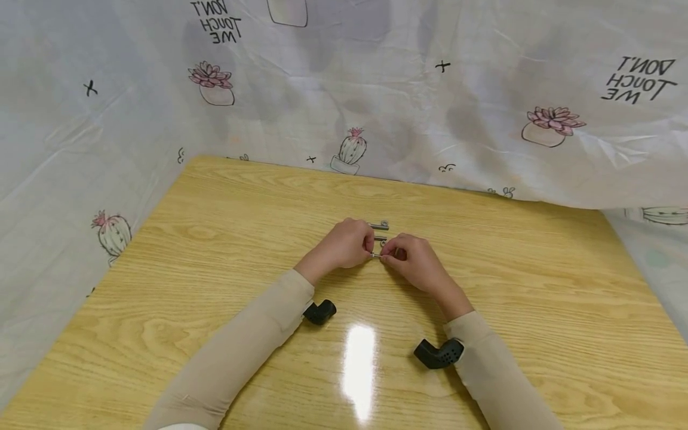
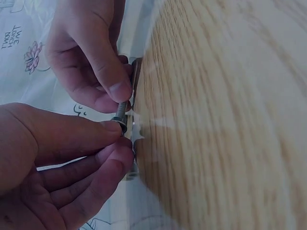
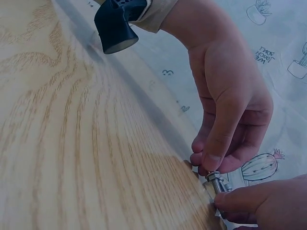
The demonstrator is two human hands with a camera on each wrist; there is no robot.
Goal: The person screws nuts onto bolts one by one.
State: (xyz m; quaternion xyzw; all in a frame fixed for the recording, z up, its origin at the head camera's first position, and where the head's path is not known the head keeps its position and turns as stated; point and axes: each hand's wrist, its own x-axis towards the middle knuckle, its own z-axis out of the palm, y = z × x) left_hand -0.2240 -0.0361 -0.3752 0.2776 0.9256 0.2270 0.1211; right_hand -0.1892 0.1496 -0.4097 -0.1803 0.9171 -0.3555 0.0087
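A small silver bolt [image 1: 377,255] is held between both hands just above the table. At its hexagonal end, the left hand [image 1: 349,243] pinches it between thumb and fingertips. The right hand [image 1: 416,258] pinches the other end of the threaded shank, seen closely as the bolt [image 3: 219,184] in the right wrist view. I cannot tell whether the hexagonal piece is the head or a nut. Just beyond the hands lie a second bolt [image 1: 380,239] and a third bolt [image 1: 380,227], partly hidden by the left hand. A nut [image 1: 383,243] lies close to the right fingertips, another nut [image 1: 384,223] farther back.
The wood-grain table [image 1: 242,209] extends around the hands, with a bright glare patch near its front. Behind it hangs a pale printed cloth [image 1: 398,107], which also covers the sides. Black camera housings [image 1: 438,353] protrude from the sleeves at both wrists.
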